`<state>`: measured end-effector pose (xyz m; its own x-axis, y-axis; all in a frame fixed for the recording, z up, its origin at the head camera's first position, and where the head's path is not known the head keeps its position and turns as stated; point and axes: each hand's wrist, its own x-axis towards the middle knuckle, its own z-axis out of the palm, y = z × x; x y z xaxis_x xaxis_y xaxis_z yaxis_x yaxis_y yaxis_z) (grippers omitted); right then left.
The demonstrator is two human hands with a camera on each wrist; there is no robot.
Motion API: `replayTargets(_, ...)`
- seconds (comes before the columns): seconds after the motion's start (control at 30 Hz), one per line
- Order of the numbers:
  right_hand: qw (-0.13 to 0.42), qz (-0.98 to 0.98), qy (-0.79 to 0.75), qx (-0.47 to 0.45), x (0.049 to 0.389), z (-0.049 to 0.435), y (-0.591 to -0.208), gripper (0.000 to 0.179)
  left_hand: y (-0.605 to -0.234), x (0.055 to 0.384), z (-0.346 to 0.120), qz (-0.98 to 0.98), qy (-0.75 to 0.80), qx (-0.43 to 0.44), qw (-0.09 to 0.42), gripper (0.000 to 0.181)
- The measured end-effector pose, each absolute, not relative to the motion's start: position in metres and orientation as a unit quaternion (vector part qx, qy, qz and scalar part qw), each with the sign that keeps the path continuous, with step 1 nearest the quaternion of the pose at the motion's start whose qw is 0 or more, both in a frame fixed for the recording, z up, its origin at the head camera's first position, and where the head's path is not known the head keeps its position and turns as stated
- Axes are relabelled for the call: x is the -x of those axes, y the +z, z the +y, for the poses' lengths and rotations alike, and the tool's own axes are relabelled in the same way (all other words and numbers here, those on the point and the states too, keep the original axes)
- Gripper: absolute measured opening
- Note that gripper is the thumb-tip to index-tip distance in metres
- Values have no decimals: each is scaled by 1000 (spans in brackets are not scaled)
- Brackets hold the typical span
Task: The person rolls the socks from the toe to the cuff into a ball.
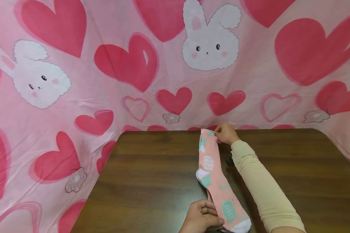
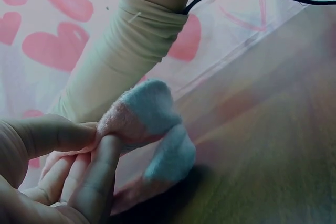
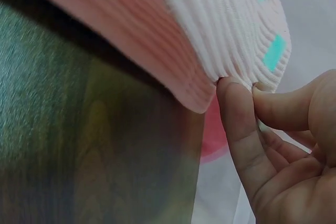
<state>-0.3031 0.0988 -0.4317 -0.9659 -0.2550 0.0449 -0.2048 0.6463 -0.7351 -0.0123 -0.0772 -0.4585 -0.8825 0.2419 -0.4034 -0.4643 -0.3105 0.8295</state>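
while what looks like a pair of pink socks [image 1: 218,194] lies lengthwise over the wooden table [image 1: 140,181], each end has its own hand. taking the socks' middle as the dial in the head view, the cuff [image 1: 207,132] sits at 12 o'clock, by the far table edge, and the white toe end [image 1: 242,226] at 5. the right hand [image 1: 228,133], just past 12, has thumb and forefinger clamped on the cuff's corner, probably because a small pinch spreads the ribbing without bunching it. the left hand [image 1: 199,216], at 7, pinches the fabric near the toe, thumb against fingers, likely to keep the two layers together and the length straight. whether the toe end touches the wood, i cannot tell.
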Motion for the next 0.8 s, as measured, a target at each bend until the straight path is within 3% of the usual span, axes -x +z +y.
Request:
replayTargets(0.43, 13, 923, -366, 120, 307, 99, -446, 22, -466, 13, -79, 557, 790, 127, 221, 28)
replayTargets(0.8, 24, 927, -364, 91, 310, 98, -453, 16, -470, 17, -82, 555, 791, 133, 220, 30)
